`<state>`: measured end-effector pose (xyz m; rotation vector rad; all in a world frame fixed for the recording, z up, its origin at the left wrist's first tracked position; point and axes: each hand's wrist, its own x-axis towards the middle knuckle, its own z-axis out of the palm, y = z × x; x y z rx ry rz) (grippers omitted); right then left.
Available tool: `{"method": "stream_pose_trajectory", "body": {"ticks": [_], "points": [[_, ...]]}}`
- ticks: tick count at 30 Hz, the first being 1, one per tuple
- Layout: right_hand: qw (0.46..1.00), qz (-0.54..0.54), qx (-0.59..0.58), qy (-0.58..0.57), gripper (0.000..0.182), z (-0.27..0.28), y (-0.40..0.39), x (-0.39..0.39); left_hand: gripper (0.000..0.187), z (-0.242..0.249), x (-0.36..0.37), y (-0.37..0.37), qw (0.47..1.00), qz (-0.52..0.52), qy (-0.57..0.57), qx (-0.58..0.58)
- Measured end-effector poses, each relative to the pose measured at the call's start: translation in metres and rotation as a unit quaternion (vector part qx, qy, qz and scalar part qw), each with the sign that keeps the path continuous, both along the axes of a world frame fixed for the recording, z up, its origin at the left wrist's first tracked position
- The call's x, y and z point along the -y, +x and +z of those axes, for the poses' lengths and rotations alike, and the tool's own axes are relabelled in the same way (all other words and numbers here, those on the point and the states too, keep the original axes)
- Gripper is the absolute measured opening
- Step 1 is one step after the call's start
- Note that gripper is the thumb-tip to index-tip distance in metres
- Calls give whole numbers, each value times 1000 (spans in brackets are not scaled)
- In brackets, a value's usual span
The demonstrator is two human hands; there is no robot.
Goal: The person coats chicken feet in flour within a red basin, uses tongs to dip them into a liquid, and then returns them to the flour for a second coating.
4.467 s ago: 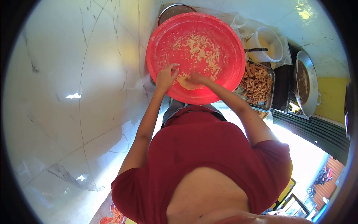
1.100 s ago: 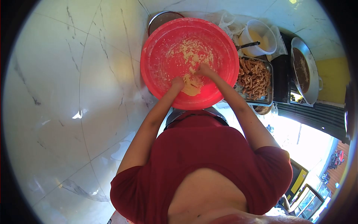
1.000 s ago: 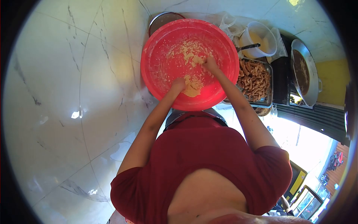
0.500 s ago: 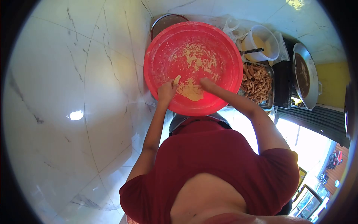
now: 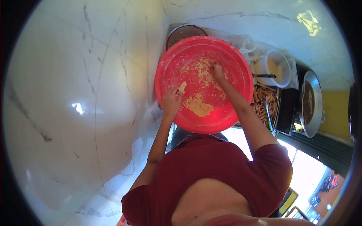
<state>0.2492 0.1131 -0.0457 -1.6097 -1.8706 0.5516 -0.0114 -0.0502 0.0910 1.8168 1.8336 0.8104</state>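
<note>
A wide red basin (image 5: 166,62) holds pale yellow flour, with a smooth patch of flour (image 5: 200,107) near its lower part and looser crumbs above. At the basin's left side, my left hand (image 5: 172,101) is closed on a flour-coated piece (image 5: 182,87) between its fingertips. My right hand (image 5: 217,72) reaches over the upper right of the basin, beside the scattered flour, with its fingers curled together; whatever they hold, if anything, is too small to make out.
Right of the basin stand a tray of brown fried strips (image 5: 260,98) with tongs (image 5: 268,113) on it, a white tub (image 5: 285,71) with pale liquid, and a large pan (image 5: 319,101) of brown oil. A marble-patterned wall (image 5: 64,113) fills the left.
My right hand has moved up and to the right, away from the smooth flour patch to the upper crumbs. My left hand still holds the coated piece. The whole view has shifted slightly.
</note>
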Motion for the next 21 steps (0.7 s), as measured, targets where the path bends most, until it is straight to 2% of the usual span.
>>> {"method": "stream_pose_trajectory", "body": {"ticks": [3,6,9,10,11,12,14,15,16,18,19,21], "points": [[997,63,39,16,24,1,-32,-4,31,0,7,-9,998,-8,43,-38],[985,138,83,-62,26,17,-62,-5,30,-7,12,-11,997,-10,70,-3],[958,269,95,-9,26,10,-82,3,30,-4,10,-10,997,-3,74,2],[962,239,4,-136,29,25,-95,14,30,-2,11,-10,998,-2,69,0],[941,201,-86,-259,32,54,-110,32,30,0,11,-9,998,-1,65,-2],[897,157,-173,-374,36,71,-115,47,30,1,10,-8,998,-2,61,-3],[895,302,-157,-288,36,14,-112,76,30,1,10,-8,998,-1,63,1],[891,333,-126,-281,34,11,-107,91,30,1,11,-8,998,-2,63,3],[885,364,-97,-273,33,23,-105,106,30,-1,11,-8,998,-1,66,-2],[879,343,4,-331,27,57,-88,132,30,-4,11,-7,997,-1,71,-11],[859,306,-81,-403,27,54,-79,136,31,-4,11,-7,998,-4,69,-11],[782,219,-248,-528,26,40,-56,147,31,-3,12,-8,998,-10,61,-12]]}}
